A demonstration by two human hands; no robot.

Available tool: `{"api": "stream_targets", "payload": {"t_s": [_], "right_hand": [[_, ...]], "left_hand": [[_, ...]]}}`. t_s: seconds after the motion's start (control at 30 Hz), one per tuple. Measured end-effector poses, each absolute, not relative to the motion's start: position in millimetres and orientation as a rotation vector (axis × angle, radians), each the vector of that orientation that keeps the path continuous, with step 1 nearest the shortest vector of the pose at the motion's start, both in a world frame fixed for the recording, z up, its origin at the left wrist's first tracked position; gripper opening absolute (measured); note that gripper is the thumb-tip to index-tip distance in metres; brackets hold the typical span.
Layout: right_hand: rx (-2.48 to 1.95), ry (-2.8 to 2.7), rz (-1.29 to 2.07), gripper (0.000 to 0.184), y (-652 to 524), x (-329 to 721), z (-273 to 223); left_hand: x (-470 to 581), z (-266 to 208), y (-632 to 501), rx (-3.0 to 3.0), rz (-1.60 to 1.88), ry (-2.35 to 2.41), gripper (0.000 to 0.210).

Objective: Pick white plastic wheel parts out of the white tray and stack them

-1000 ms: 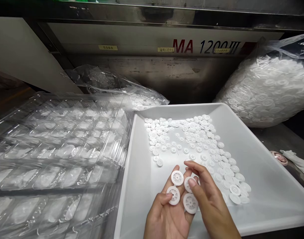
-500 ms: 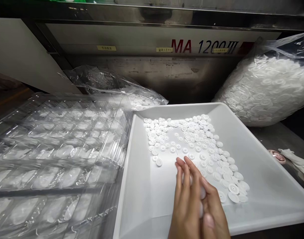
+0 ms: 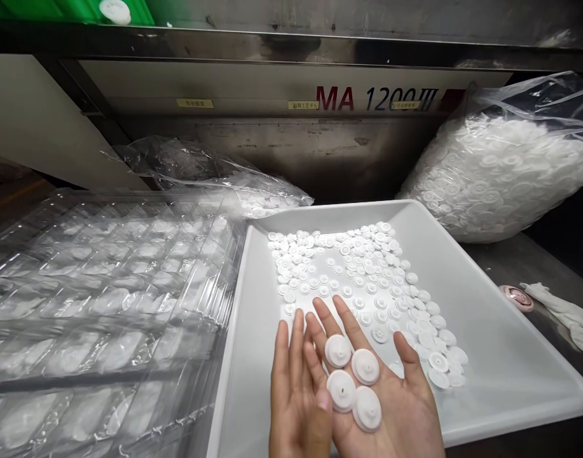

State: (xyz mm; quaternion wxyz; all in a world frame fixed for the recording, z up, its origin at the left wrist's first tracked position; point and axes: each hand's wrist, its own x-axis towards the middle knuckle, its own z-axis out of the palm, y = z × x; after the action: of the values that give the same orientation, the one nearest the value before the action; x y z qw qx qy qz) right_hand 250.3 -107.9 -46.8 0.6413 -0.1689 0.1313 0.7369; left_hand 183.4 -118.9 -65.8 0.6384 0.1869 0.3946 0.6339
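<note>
Four white wheels [image 3: 341, 390] sit in a loose two-by-two cluster on the palm and finger bases of the right hand [image 3: 391, 407], which is palm up, fingers spread, thumb out to the side; nothing clamped. Left hand [image 3: 295, 407] is on edge just left of them, fingers extended, thumb toward the lower-left wheel; can't tell if it touches. Key relation: wheels lie right of the left thumb, nearer the right hand, which carries them. Round, so no long axis; hubs face up. Both hands are over the white bin [image 3: 524, 394], loose wheels [image 3: 438, 362] beyond and right.
</note>
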Motion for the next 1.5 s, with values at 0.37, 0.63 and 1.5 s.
{"api": "stream_targets", "payload": {"t_s": [0.37, 0.63, 1.5], "right_hand": [[-0.289, 0.379, 1.729, 0.057, -111.9, 251.2, -53.6], [-0.268, 0.389, 1.767, 0.058, -115.4, 251.4, -55.5], [-0.320, 0.365, 1.691, 0.057, -124.5, 249.7, -45.5]], "left_hand": [[173.7, -83.7, -108.9, -0.001, 0.912, 0.490, 0.050], [173.4, -82.6, -112.2, -0.048, 0.940, 0.587, 0.063], [168.5, -69.3, -126.8, 0.059, 0.991, 0.498, 0.042]]}}
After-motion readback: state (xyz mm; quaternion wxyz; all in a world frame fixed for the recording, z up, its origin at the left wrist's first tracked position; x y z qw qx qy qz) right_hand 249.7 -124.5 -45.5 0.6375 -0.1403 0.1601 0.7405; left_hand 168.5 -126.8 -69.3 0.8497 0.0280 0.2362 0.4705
